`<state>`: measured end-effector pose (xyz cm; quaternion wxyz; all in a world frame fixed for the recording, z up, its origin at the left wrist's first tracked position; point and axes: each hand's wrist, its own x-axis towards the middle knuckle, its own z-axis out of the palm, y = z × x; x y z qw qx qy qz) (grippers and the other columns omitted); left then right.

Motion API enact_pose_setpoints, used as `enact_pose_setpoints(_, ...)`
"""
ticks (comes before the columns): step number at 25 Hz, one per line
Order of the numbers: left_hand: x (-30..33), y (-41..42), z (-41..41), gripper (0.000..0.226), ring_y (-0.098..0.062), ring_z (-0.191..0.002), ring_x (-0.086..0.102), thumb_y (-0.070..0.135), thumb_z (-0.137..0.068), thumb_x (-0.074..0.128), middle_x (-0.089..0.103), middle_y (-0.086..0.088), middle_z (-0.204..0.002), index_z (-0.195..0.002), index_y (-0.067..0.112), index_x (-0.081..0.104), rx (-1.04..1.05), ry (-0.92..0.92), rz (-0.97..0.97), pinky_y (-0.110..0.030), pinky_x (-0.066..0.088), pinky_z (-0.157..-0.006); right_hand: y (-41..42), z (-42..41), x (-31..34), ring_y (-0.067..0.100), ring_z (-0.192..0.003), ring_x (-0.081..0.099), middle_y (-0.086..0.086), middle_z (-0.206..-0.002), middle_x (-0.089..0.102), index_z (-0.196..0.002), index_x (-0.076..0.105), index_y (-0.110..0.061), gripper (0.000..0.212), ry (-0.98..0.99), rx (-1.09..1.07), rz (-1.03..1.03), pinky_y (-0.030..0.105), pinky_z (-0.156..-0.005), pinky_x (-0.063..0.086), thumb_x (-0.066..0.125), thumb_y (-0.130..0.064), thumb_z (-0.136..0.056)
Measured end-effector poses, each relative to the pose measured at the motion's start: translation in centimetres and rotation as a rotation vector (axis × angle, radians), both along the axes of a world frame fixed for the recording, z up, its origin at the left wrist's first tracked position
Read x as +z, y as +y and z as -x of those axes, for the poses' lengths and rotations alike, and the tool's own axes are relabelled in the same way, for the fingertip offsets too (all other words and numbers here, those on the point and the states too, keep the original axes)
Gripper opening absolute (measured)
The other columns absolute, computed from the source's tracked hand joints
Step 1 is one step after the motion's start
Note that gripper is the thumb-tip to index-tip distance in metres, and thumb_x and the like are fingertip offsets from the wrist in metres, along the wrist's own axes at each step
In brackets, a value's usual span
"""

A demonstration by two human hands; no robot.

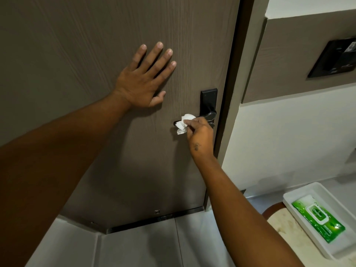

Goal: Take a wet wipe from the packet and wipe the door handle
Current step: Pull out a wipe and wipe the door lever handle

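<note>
1. Head view: the left hand (143, 79) lies flat and open against the brown wood-grain door (77, 45), fingers spread and pointing up and to the right, above and to the left of the handle.
2. The right hand (200, 134) is closed around a crumpled white wet wipe (184, 123), pinching it between thumb and fingers.
3. The wipe is pressed onto the black door handle (209, 115), covering the middle of the lever; the lever's left tip shows just past the wipe, and its shiny right end shows beside the knuckles.
4. The handle sits on a black rectangular backplate (209, 99) near the door's right edge, just beside the dark door frame (231, 93).
5. The green wet wipe packet (318, 219) lies flat in a white tray (300, 191) at the near right, well apart from both hands; its lid flap looks closed.
6. The tray rests on a pale, mottled counter (285, 234) with a brown rim.
7. A dark wall panel (335, 58) hangs on the wall at the far right, above the tray.
8. Grey floor tiles (144, 245) run below the door's bottom edge.
</note>
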<state>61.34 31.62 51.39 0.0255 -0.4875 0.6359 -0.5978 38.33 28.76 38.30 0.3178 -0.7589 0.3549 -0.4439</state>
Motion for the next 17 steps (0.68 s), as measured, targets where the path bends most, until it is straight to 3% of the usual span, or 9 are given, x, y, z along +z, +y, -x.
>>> enact_pose_setpoints(3,0.1,0.0,-0.1,0.087,-0.044,-0.153,0.021,0.058,-0.096,0.039,0.021,-0.022,-0.168,-0.165,0.009,0.021,0.008,0.015,0.002,-0.057,0.004,-0.125,1.3,-1.7,0.5,0.027,-0.102,0.063,0.016,-0.115,0.063,-0.116,0.07,-0.001,0.026,0.116,0.047,0.095,0.035,-0.095,0.054,0.068,0.0,-0.089)
enact_pose_setpoints(5,0.1,0.0,-0.2,0.087,-0.044,-0.154,0.02,0.058,-0.096,0.039,0.019,-0.021,-0.169,-0.165,0.009,0.021,0.006,0.019,-0.003,-0.056,0.001,-0.126,1.4,-1.8,0.2,0.025,-0.102,0.063,0.016,-0.116,0.063,-0.116,0.07,-0.001,0.026,0.099,0.054,0.08,0.024,-0.094,0.052,0.067,0.001,-0.09)
enact_pose_setpoints(7,0.0,0.0,-0.2,0.087,-0.044,-0.153,0.021,0.057,-0.095,0.04,0.02,-0.022,-0.168,-0.165,0.008,0.022,-0.003,0.019,-0.003,-0.056,0.002,-0.126,-0.1,0.1,-0.1,0.017,-0.1,0.061,0.012,-0.117,0.064,-0.113,0.071,-0.003,0.024,-0.039,-0.028,-0.04,0.005,-0.09,0.044,0.068,0.002,-0.09)
enact_pose_setpoints(11,0.1,-0.1,-0.1,0.086,-0.044,-0.153,0.025,0.057,-0.095,0.04,0.025,-0.022,-0.167,-0.164,0.008,0.025,-0.017,0.015,0.02,-0.056,0.003,-0.127,-5.0,4.2,0.2,0.008,-0.09,0.062,-0.002,-0.104,0.067,-0.105,0.074,-0.013,0.017,-0.261,-0.286,-0.21,0.011,-0.081,0.051,0.066,-0.005,-0.092)
enact_pose_setpoints(14,0.1,0.0,0.2,0.085,-0.045,-0.152,0.026,0.056,-0.096,0.039,0.028,-0.023,-0.166,-0.164,0.007,0.027,-0.017,0.02,0.003,-0.057,0.004,-0.126,-5.1,3.9,0.1,0.007,-0.088,0.063,-0.002,-0.1,0.069,-0.103,0.073,-0.012,0.013,-0.323,-0.313,-0.24,0.013,-0.077,0.053,0.066,-0.008,-0.093)
enact_pose_setpoints(17,0.2,0.3,0.3,0.084,-0.046,-0.151,0.031,0.056,-0.096,0.04,0.031,-0.024,-0.165,-0.163,0.007,0.029,-0.017,0.01,-0.016,-0.059,0.013,-0.124,-2.5,1.9,-1.1,0.01,-0.095,0.061,0.006,-0.109,0.068,-0.103,0.07,-0.011,0.012,-0.361,-0.296,-0.277,0.002,-0.072,0.048,0.065,-0.005,-0.094)
